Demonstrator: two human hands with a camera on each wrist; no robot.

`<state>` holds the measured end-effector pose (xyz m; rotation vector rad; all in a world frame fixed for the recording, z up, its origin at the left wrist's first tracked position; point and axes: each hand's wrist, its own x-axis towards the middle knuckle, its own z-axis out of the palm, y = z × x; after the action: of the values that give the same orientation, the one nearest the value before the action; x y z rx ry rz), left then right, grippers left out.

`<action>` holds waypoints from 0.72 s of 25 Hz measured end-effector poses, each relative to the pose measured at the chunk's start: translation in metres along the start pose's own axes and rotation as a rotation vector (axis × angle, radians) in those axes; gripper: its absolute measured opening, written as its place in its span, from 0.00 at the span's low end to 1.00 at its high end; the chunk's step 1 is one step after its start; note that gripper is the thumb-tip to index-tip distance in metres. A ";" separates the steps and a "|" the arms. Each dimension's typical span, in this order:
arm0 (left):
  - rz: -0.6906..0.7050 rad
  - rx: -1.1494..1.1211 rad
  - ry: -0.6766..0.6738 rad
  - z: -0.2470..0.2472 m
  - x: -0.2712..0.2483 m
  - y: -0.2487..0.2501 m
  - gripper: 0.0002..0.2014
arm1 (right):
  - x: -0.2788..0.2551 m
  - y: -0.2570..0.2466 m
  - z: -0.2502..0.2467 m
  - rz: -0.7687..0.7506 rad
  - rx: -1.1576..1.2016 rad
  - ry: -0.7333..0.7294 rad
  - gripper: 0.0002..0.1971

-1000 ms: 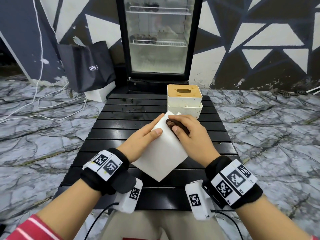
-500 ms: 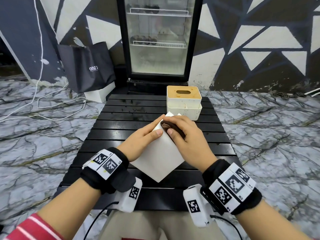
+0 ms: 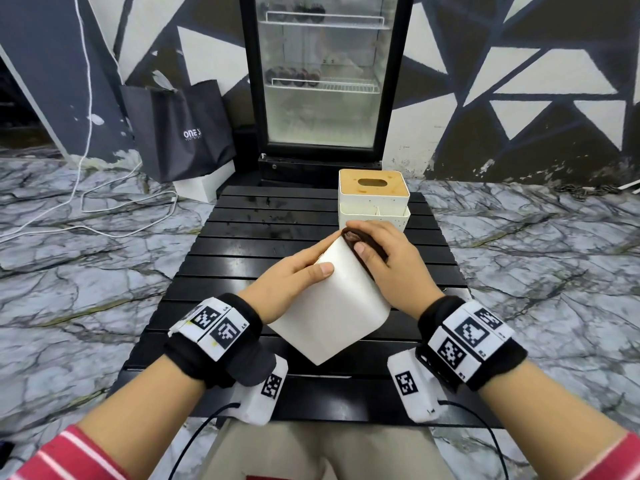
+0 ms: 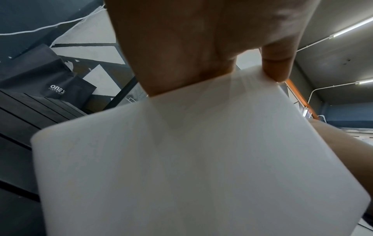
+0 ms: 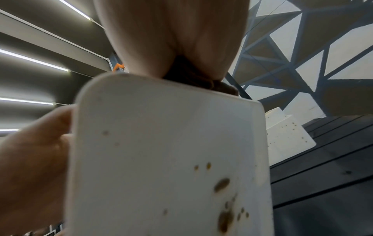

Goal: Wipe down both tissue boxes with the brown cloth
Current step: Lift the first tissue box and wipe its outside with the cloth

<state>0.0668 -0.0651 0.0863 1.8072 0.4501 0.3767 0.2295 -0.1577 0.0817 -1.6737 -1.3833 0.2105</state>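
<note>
A: While the left hand [image 3: 294,278] grips the tilted box [image 3: 332,306] above the counter [image 3: 242,230], thumb on the near face and fingers [image 3: 311,251] along the far side, which step is this?

B: Wiping the first box, I'd say. The right hand [image 3: 384,268] has its fingers curled around the bunched cloth [image 3: 356,239], pressing it to the box's upper right edge. The second box [image 3: 374,199] stands untouched at the back of the counter.

A: And next?

B: Probably drawing the cloth down that right face, with the left hand holding firm so the box doesn't twist.

A: Why that face?

B: The right wrist view shows brown spots and smears low on it, below the cloth; the head view hides them behind the hand. It also shows specks on the second box.

A: The left wrist view?

B: A clean white face, with the thumb at its edge.
</note>
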 end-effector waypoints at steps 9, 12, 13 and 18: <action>-0.013 0.035 -0.003 0.000 0.000 0.001 0.22 | 0.000 0.004 0.000 0.015 -0.024 0.025 0.17; -0.011 0.023 -0.012 0.001 0.001 0.002 0.21 | 0.005 0.008 -0.005 0.040 -0.022 0.011 0.17; -0.012 0.022 -0.011 0.001 0.002 0.003 0.21 | 0.008 0.009 -0.006 0.059 -0.025 0.016 0.16; -0.017 0.013 0.005 0.001 0.001 0.003 0.22 | 0.009 0.003 0.004 0.056 -0.025 0.049 0.16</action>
<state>0.0686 -0.0659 0.0892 1.8145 0.4722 0.3680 0.2320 -0.1477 0.0812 -1.7281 -1.3089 0.1840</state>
